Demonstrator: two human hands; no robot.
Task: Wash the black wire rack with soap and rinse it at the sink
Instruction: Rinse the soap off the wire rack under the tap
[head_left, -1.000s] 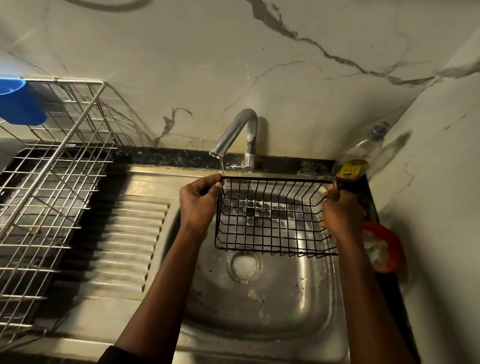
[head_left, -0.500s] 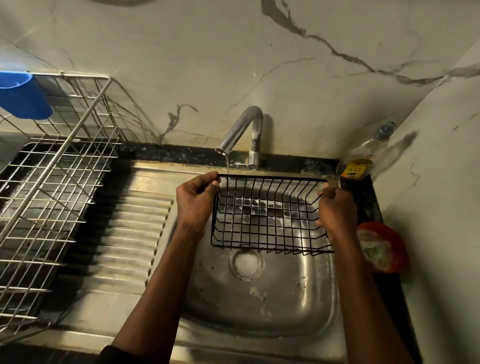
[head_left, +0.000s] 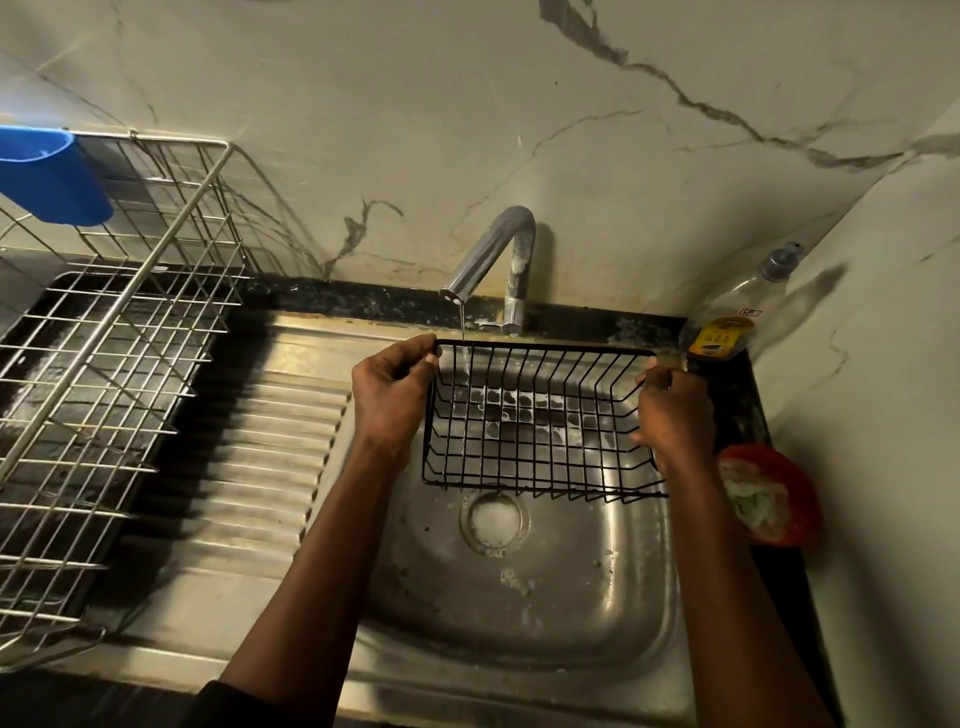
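The black wire rack (head_left: 540, 421) hangs over the steel sink (head_left: 519, 587), held level with its open side up. My left hand (head_left: 392, 397) grips its left rim and my right hand (head_left: 675, 421) grips its right end. A thin stream of water falls from the chrome tap (head_left: 493, 254) onto the rack's back left corner. Soap film fills several cells of the rack's bottom grid. Foam sits in the drain (head_left: 493, 522) below.
A silver dish rack (head_left: 104, 374) with a blue cup (head_left: 49, 174) stands on the left. The ribbed drainboard (head_left: 249, 467) lies between it and the basin. A clear soap bottle (head_left: 727, 322) and a red dish with a scrubber (head_left: 769, 493) sit at the right wall.
The rack has shifted slightly left, so the water stream now lands inside its back left corner. Both hands keep the same grip.
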